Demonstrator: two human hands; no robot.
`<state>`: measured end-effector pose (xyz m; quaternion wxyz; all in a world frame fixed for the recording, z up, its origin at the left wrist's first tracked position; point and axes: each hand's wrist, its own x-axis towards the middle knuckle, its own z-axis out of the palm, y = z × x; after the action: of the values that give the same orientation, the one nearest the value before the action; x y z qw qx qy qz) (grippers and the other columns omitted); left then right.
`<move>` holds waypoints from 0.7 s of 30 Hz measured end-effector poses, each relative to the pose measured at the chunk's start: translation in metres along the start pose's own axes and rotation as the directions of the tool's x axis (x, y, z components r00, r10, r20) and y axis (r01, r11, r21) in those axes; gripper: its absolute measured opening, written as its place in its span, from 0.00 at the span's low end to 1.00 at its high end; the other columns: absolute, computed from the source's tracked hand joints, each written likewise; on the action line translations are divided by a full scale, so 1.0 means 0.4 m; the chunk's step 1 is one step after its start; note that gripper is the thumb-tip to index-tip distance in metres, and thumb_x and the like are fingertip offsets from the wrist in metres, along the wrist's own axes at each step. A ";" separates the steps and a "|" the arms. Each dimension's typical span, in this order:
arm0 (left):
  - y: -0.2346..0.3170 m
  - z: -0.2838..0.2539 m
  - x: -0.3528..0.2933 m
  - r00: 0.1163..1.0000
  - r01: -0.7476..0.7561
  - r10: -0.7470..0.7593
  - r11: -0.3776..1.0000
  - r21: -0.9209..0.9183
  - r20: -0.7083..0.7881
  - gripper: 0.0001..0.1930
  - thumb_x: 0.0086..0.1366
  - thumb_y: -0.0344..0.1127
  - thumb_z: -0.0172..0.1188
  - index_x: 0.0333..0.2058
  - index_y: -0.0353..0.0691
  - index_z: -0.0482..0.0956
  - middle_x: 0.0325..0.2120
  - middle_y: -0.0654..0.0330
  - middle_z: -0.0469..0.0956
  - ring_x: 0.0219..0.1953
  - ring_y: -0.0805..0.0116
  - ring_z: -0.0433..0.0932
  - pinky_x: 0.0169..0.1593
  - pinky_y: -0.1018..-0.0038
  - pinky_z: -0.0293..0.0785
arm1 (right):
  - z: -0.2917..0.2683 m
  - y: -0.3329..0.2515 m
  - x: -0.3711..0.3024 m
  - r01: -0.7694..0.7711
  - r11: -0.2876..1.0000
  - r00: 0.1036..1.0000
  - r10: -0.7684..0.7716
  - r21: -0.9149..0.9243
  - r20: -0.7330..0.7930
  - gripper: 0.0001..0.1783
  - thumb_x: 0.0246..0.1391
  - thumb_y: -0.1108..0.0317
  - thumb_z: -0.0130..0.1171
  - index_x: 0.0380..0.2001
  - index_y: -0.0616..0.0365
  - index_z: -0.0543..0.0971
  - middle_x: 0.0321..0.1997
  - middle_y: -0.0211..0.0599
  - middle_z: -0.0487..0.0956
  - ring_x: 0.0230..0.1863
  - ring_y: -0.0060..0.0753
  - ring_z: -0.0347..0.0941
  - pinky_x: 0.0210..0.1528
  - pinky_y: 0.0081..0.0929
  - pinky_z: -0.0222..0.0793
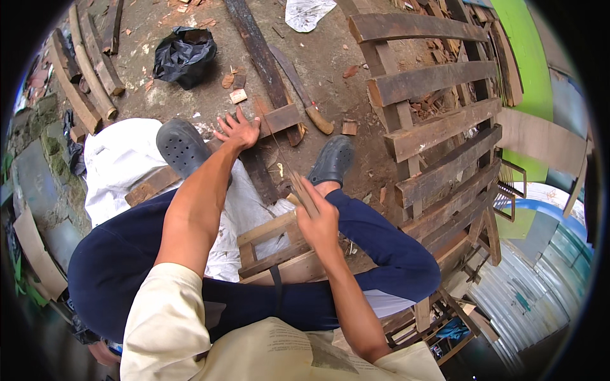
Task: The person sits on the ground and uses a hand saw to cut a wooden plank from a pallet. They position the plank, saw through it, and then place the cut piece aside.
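Note:
My right hand [319, 222] is closed round the wooden handle of a handsaw [305, 194], whose thin blade runs forward and left to a short wooden board [281, 119]. Beside the blade, my left hand [239, 132] is stretched out with fingers spread, its palm by the board's left part; the exact contact is hard to see. The board lies across a long dark beam [259, 54] on the ground. Dark clogs show on both feet, the left clog [182, 147] near my left forearm.
A machete [293, 79] lies right of the beam. Slatted wooden pallets [438, 82] stand on the right. Further left are a black plastic bag [184, 56], a white sack [121, 159] and several wood strips [95, 66]. Corrugated metal sheets [527, 305] sit at lower right.

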<state>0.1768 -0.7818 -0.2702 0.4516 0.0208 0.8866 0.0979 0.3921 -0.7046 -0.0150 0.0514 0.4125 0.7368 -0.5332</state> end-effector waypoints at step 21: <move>-0.012 -0.003 0.024 0.998 -0.035 0.036 0.999 0.012 -0.045 0.47 0.70 0.69 0.42 0.77 0.51 0.39 0.77 0.43 0.35 0.77 0.36 0.22 0.70 0.30 0.19 | 0.028 0.087 0.008 0.050 0.997 0.997 -0.047 0.054 -0.053 0.34 0.50 0.76 0.57 0.64 0.51 0.76 0.49 0.65 0.81 0.48 0.66 0.80 0.49 0.44 0.77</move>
<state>0.1702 -0.7856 -0.2782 0.4295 0.0369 0.8966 0.1015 0.4089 -0.7091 -0.0473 0.0078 0.4092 0.7327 -0.5437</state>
